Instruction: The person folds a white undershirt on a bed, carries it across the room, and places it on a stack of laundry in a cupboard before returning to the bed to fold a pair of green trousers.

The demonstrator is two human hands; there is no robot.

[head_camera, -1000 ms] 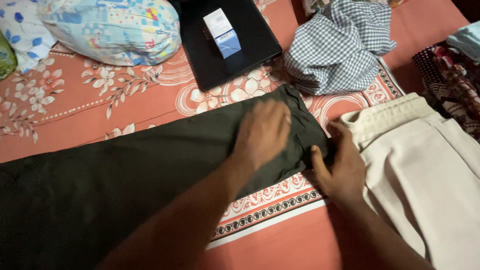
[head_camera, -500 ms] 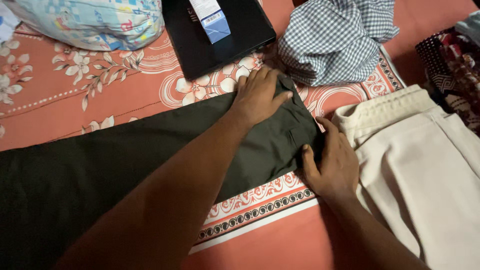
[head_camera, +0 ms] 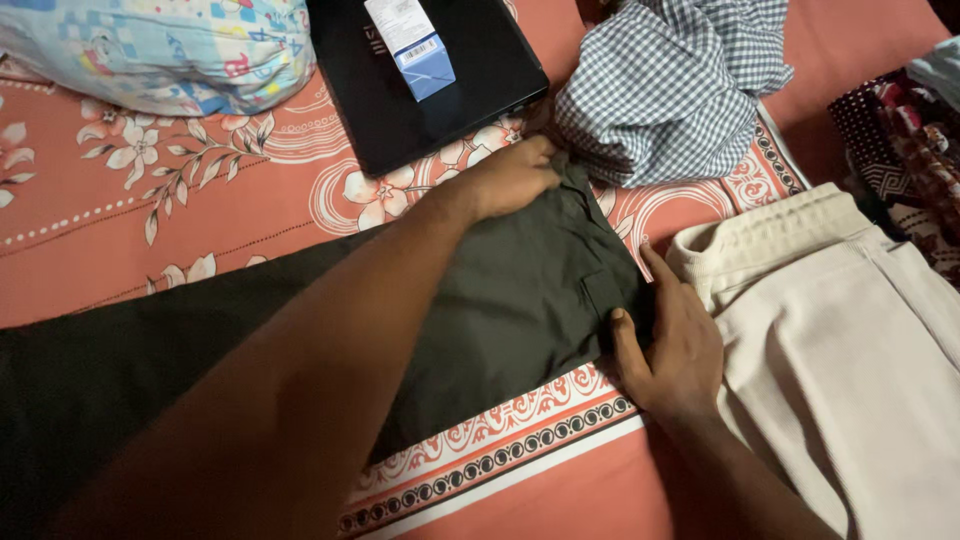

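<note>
Dark olive trousers (head_camera: 500, 290) lie flat across an orange floral bedsheet (head_camera: 200, 220), waistband end to the right. My left hand (head_camera: 510, 178) grips the far corner of the waistband, fingers curled on the cloth. My right hand (head_camera: 670, 340) pinches the near corner of the same waistband, thumb on top of the fabric. Both forearms reach in from the lower edge of the view.
A cream garment (head_camera: 850, 340) lies at the right, touching my right hand. A crumpled blue checked shirt (head_camera: 670, 90) sits behind the waistband. A black laptop (head_camera: 440, 90) carries a small blue and white box (head_camera: 410, 45). A patterned pillow (head_camera: 170, 50) is at back left, dark patterned cloth (head_camera: 910, 160) at far right.
My left hand slid from the middle of the trousers up to the far waistband corner and closed on it. My right hand stayed on the near corner. The view shifted slightly.
</note>
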